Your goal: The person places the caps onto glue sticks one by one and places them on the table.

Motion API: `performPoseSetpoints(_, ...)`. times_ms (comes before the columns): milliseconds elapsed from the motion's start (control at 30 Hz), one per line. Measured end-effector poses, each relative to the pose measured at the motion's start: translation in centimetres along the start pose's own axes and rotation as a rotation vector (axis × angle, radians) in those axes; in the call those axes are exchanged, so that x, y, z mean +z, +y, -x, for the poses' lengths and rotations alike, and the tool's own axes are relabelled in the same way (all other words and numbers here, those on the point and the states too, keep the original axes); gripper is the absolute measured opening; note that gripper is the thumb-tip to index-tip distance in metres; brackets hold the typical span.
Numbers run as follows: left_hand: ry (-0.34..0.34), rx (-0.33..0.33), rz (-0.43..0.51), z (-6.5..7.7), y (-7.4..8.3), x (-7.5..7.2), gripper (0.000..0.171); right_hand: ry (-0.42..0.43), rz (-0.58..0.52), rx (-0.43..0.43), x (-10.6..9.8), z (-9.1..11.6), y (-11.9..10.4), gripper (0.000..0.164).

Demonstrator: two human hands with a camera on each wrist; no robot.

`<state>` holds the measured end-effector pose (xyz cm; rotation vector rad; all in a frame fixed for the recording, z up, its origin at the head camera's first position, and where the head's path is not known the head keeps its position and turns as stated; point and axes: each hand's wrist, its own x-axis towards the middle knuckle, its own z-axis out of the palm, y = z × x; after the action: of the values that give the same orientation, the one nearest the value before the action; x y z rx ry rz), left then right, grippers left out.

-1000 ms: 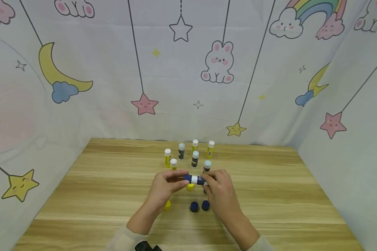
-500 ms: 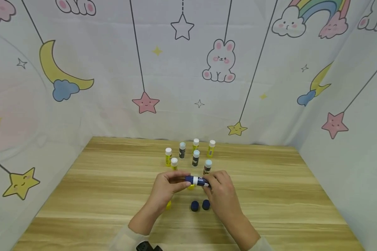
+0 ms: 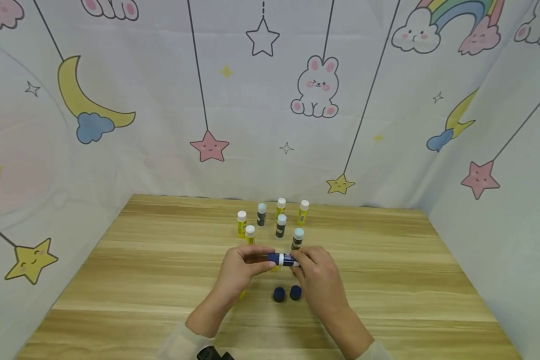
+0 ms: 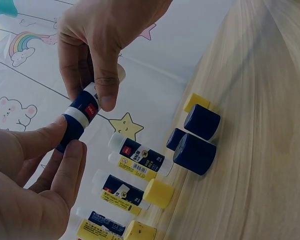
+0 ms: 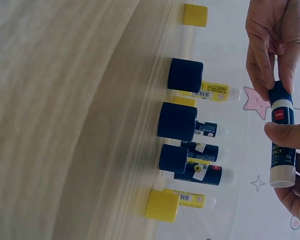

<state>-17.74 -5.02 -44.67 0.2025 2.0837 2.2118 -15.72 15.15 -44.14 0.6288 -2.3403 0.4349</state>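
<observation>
A navy glue stick (image 3: 282, 259) with a white band lies sideways in the air between my two hands. My left hand (image 3: 237, 272) pinches its navy cap (image 5: 279, 92) between thumb and fingers. The white-ended body is gripped by my right hand (image 3: 318, 275), thumb across the label in the right wrist view. Below the hands, two navy caps (image 3: 279, 294) stand on the table, and the wrist views show a third, smaller navy cap (image 5: 173, 158) close by. Yellow caps (image 4: 159, 193) stand around them, mostly hidden behind the hands in the head view.
Behind the hands several uncapped glue sticks stand upright on the wooden table (image 3: 162, 280): yellow ones (image 3: 241, 225) and dark navy ones (image 3: 281, 227). The nearest dark glue stick (image 3: 298, 240) is just beyond my right fingers. A printed cloth (image 3: 171, 165) closes off the back and sides.
Both hands keep hold of the glue stick and its cap in nearly the same place. The whole head view has shifted slightly; the objects on the table stay put.
</observation>
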Motion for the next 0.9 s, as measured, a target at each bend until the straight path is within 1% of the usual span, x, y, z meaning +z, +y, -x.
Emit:
performPoseSetpoints(167, 0.011, -0.011, -0.009, -0.02, -0.05, 0.10, 0.026, -0.002, -0.002, -0.003, -0.02, 0.06, -0.08, 0.035)
performPoseSetpoints(400, 0.022, 0.014, -0.040, -0.03, 0.13, 0.24, 0.026, -0.009, -0.005, 0.015, -0.14, -0.09, -0.16, 0.034)
performPoseSetpoints(567, 0.044, 0.000, -0.056, -0.05, 0.32, 0.32, 0.024, -0.005, -0.006, 0.014, -0.27, -0.19, -0.22, 0.035)
performPoseSetpoints(767, 0.055, -0.002, -0.089, -0.06, 0.38, 0.39, 0.024, -0.011, -0.001, 0.016, -0.40, -0.33, -0.27, 0.034)
performPoseSetpoints(900, 0.064, 0.009, -0.113, -0.06, 0.43, 0.46, 0.024, -0.005, -0.006, 0.017, -0.42, -0.40, -0.29, 0.034)
